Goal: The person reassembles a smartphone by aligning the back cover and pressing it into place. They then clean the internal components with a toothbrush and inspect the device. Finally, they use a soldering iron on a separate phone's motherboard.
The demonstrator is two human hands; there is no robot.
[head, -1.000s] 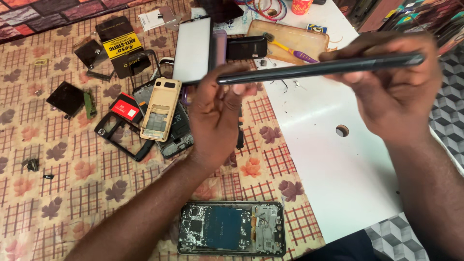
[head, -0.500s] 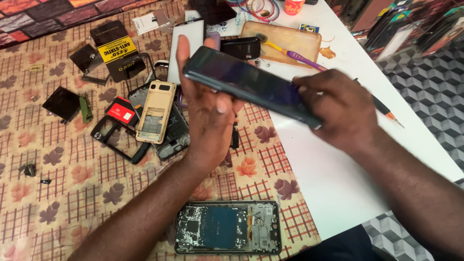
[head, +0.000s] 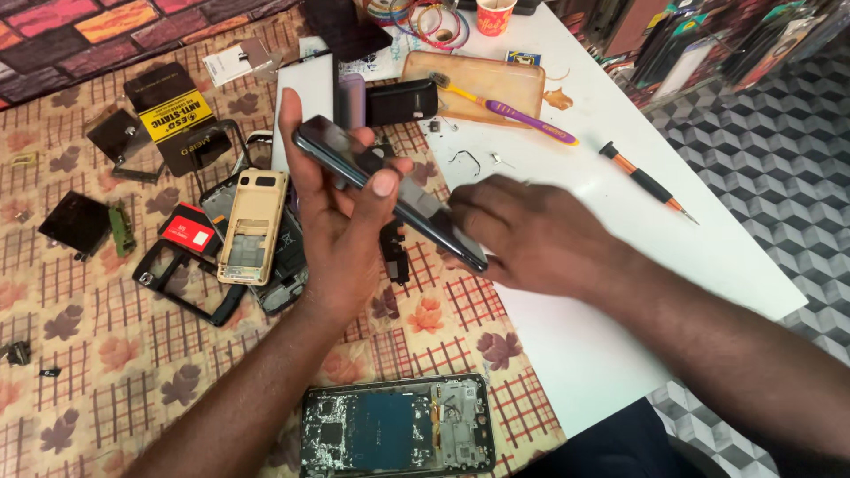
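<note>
Both hands hold a dark phone [head: 390, 190] above the table, tilted so its far-left end sits higher than its near-right end. The left hand [head: 341, 221] grips it around the upper half: the thumb presses on the glossy face and the fingers [head: 292, 133] wrap up behind the far edge, clenched on the phone. The right hand [head: 531, 235] clasps the lower end, its fingers curled under and around the phone's near-right corner, so both hands are grasping it.

Below the hands the table [head: 611, 354] is white on the right, with a floral cloth [head: 106, 354] covering its left part. On the cloth, just left of the left hand, lies a gold phone frame [head: 251, 226], resting on black frames, with a small red part [head: 189, 228] beside it. Nearest the person, an opened phone [head: 394, 434] lies face down with its circuit boards showing. Farther away on the white surface sit a brown tray [head: 496, 80] with a yellow and purple toothbrush [head: 509, 111] across it, and to the right an orange and black screwdriver [head: 646, 181], well apart from the hands.
</note>
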